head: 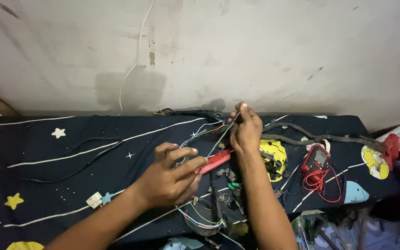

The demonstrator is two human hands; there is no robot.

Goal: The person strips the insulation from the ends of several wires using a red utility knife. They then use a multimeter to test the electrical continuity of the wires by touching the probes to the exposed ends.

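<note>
My left hand (172,178) grips a red-handled tool (216,160) that lies across thin coloured wires (209,134) above a dark star-patterned cloth (70,185). My right hand (245,129) is raised a little farther back, its fingers pinched on the end of a thin wire pulled taut up from the bundle. More coloured wires (202,220) loop beneath my left wrist. Small dark clips and a green connector (232,185) lie scattered between my forearms.
A red multimeter (318,159) with red leads (322,185) lies to the right. A taped black wiring harness (320,137) runs along the back to a red plug (391,147). A white connector (94,200) sits at left, black cable (89,157) behind it. A wall stands close behind.
</note>
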